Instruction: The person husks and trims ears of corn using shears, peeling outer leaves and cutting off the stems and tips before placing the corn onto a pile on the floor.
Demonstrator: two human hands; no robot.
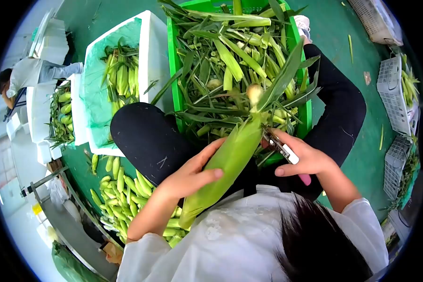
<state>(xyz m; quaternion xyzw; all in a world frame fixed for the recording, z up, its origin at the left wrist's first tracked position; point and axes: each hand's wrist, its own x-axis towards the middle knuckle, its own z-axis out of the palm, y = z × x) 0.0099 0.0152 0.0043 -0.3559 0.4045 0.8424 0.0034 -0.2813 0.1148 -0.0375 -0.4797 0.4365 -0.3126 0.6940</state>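
Note:
My left hand (191, 173) is closed around a large ear of corn (230, 162) in its green husk. The ear slants across my lap, its pale cut stem end (254, 94) pointing away from me, with long leaves attached. In my right hand (306, 159) is a pair of pruning shears (286, 151), their dark blades against the husk near the ear's base. A bit of pink shows below that palm. Beyond the ear, between my legs, stands a green crate (176, 89) heaped with husk leaves and trimmed stalk pieces (230, 66).
Left of the crate is a white foam box (152, 56), lined with green plastic and holding corn ears (122, 77). A pile of ears (122, 197) lies on the floor at lower left. White baskets (394, 94) line the right. Another person (30, 77) sits far left.

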